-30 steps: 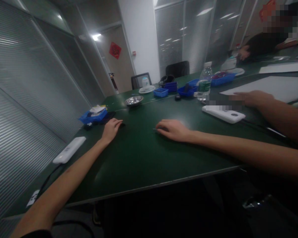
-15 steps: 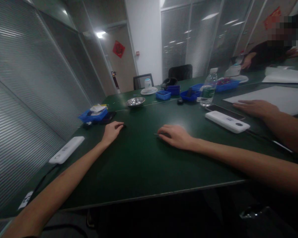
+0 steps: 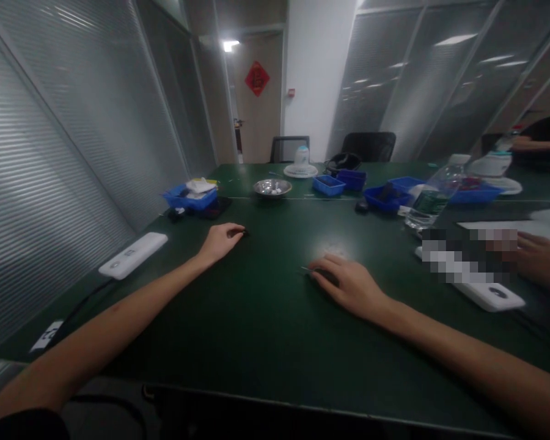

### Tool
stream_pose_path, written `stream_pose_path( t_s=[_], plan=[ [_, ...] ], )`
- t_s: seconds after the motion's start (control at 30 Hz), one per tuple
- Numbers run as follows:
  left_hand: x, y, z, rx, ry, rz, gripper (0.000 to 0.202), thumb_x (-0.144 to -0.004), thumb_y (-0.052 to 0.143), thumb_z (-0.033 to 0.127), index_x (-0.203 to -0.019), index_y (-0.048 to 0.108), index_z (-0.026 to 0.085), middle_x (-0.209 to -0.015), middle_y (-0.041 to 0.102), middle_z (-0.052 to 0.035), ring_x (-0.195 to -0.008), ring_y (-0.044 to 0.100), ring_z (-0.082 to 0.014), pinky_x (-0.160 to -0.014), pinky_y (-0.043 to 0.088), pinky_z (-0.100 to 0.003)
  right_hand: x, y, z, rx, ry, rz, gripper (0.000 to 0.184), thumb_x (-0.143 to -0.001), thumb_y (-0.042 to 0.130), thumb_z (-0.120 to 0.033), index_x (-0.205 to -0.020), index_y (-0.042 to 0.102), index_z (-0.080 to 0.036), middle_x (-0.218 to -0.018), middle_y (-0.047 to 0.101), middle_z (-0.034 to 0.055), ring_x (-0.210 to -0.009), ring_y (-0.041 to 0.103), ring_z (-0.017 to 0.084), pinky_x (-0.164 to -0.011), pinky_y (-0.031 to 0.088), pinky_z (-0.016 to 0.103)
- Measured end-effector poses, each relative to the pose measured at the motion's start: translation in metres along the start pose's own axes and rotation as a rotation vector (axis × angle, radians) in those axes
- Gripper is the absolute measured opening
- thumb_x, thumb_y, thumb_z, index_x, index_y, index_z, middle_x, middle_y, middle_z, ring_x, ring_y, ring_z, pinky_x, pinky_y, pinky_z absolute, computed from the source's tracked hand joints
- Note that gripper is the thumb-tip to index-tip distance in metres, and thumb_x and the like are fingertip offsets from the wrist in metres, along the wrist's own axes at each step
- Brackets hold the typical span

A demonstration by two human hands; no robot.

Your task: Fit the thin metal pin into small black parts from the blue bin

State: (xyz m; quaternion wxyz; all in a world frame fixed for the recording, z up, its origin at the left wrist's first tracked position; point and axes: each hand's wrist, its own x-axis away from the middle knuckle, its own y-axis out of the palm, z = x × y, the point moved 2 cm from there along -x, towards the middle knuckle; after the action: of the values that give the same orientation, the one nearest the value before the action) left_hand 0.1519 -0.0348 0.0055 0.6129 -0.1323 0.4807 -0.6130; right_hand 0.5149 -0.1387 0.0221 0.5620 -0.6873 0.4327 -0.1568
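Note:
My left hand rests on the dark green table, fingers curled over a small dark object at its fingertips. My right hand lies palm down further right, fingers bent over another small dark thing; a thin pin-like piece sticks out to the left of its fingertips. What either hand holds is too small and dim to name.
A white power bank with a cable lies at the left edge. Blue trays, a metal bowl, a small fan and a water bottle stand beyond. Another person's hand rests at right, near a second white power bank.
The view has swung to the right and tipped up, shifting everything leftward in the picture. Both my hands stay in the same spots on the table with the same curled pose.

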Motion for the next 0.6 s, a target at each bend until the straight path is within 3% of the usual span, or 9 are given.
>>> stream_pose_path(
  t_s=[0.33, 0.6],
  plan=[
    [0.004, -0.001, 0.008, 0.026, -0.015, -0.041, 0.03, -0.095, 0.066, 0.028, -0.122, 0.076, 0.02, -0.112, 0.077, -0.0074, -0.087, 0.068, -0.0207, -0.082, 0.057, -0.036, 0.002, 0.002, 0.005, -0.045, -0.008, 0.005, 0.033, -0.108, 0.044, -0.042, -0.124, 0.066, -0.023, -0.11, 0.069, 0.0089, -0.076, 0.066, 0.017, -0.067, 0.054, 0.034],
    [0.006, -0.004, 0.016, 0.086, 0.014, -0.187, 0.032, -0.096, 0.066, 0.035, -0.123, 0.076, 0.023, -0.114, 0.076, -0.0063, -0.085, 0.066, -0.0193, -0.076, 0.052, -0.032, 0.001, 0.004, 0.008, -0.058, -0.006, -0.009, 0.031, -0.107, 0.047, -0.04, -0.126, 0.066, -0.025, -0.11, 0.071, 0.0087, -0.077, 0.067, 0.017, -0.066, 0.055, 0.033]
  ],
)
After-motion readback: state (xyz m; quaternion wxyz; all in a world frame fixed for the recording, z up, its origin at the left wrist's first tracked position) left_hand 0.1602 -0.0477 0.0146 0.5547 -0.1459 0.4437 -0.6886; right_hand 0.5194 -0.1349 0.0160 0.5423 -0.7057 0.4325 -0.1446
